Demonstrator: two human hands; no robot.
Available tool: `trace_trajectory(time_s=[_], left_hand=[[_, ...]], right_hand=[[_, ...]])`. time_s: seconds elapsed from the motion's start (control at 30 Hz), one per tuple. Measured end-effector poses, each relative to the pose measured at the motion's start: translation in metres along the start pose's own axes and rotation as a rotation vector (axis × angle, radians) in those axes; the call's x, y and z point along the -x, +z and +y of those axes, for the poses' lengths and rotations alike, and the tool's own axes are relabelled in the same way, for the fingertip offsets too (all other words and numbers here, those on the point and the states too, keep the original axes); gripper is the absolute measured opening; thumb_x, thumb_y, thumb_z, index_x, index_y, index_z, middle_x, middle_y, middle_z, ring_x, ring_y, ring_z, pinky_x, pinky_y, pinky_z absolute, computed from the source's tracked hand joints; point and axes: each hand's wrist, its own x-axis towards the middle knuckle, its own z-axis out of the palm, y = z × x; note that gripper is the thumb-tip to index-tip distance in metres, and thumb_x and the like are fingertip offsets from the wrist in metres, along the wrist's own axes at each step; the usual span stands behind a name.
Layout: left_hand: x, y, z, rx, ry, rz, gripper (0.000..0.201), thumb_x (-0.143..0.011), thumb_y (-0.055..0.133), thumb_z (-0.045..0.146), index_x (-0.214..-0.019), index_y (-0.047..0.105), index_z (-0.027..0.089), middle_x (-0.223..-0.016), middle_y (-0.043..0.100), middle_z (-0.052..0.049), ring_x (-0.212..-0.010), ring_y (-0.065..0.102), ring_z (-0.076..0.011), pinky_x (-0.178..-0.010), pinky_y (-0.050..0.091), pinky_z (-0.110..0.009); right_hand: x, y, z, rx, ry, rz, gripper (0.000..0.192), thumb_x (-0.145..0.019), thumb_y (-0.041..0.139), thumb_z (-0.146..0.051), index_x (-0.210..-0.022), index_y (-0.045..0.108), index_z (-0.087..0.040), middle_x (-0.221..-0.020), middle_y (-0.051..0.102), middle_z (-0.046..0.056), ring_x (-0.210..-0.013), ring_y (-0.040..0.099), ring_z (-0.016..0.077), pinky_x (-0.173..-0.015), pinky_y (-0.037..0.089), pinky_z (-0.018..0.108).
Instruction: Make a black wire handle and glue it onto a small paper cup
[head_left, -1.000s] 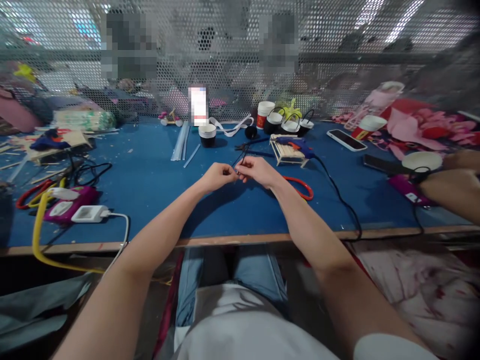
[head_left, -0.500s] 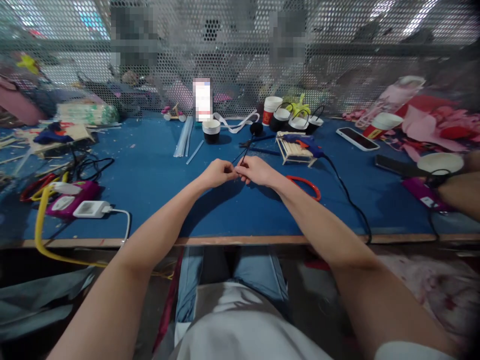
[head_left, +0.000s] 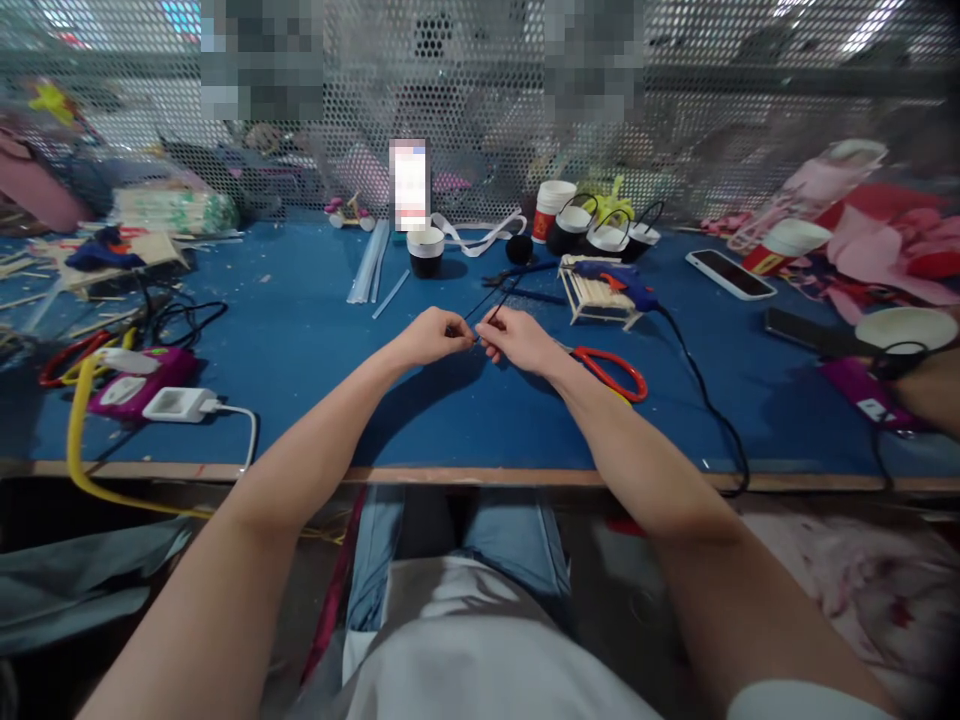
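Observation:
My left hand (head_left: 429, 337) and my right hand (head_left: 519, 340) meet fingertip to fingertip above the blue table (head_left: 315, 340). Both pinch thin black strands (head_left: 495, 302) that run up and away from my fingers towards the back. What the strands are made of is too small to tell. Red-handled scissors (head_left: 613, 371) lie just right of my right wrist. A blue glue gun (head_left: 616, 281) rests on a small rack of wooden sticks (head_left: 592, 292) behind my right hand.
Black paper cups (head_left: 425, 251) with handles (head_left: 604, 236) stand at the back by the mesh screen. Clear glue sticks (head_left: 369, 274) lie back left. A pink power strip (head_left: 133, 393), white plug and yellow cable sit at left. Phones (head_left: 730, 273) and another person's forearm (head_left: 934, 388) are at right.
Both hands stay together pinching the strands; they have shifted slightly. The view has tilted, so everything on the table sits a little differently in the picture.

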Motion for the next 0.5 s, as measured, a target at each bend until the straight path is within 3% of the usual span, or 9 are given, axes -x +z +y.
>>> trace_trajectory(time_s=[0.5], left_hand=[[-0.0021,0.0099,-0.0008,-0.049,-0.004,0.122,0.019,-0.066,0.058,0.029,-0.064,0.062,0.011,-0.057,0.059,-0.002,-0.051,0.045,-0.0075,-0.049,0.032,-0.02]], right_hand=[[0.0052,0.0046,-0.0095,0.18,0.01,0.149,0.016,-0.084,0.051,-0.025,-0.071,0.048,-0.016,-0.056,0.054,0.0,-0.044,0.051,0.0081,-0.04,0.041,0.019]])
